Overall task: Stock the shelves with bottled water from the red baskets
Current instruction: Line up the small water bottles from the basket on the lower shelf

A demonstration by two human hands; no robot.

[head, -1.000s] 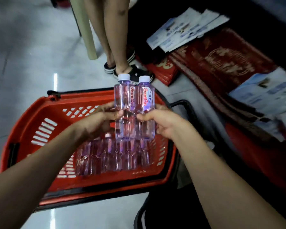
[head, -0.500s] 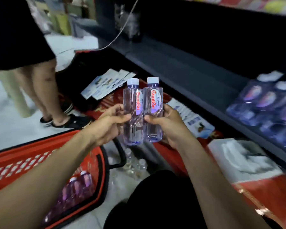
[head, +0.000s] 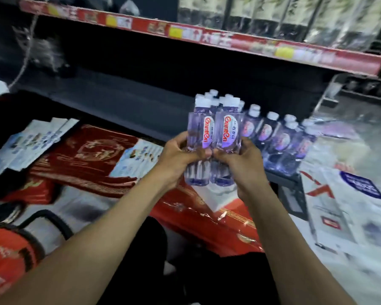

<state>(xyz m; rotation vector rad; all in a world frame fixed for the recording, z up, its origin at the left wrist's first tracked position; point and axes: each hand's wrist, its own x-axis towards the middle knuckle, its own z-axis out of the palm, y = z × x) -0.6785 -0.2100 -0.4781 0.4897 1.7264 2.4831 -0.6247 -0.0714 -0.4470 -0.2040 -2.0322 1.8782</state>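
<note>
Two clear water bottles (head: 215, 133) with white caps and red-lettered labels stand upright, side by side, in front of me. My left hand (head: 180, 157) grips the left one and my right hand (head: 240, 161) grips the right one, thumbs meeting at the front. They are held just before the dark lower shelf (head: 119, 100). Several matching bottles (head: 279, 139) stand in a row on that shelf to the right, some right behind the held pair. A corner of the red basket (head: 7, 256) with its black handle shows at bottom left.
An upper shelf with a red price strip (head: 207, 38) carries dark wrapped packs. Red gift boxes (head: 86, 159), leaflets (head: 29, 142) and a white carton (head: 343, 208) lie on the floor below the shelf. The shelf's left part holds little.
My view has swung from the basket up and right to the shelf. Both hands carried the two bottles along, and now hold them lower on the bodies, close to the shelved row.
</note>
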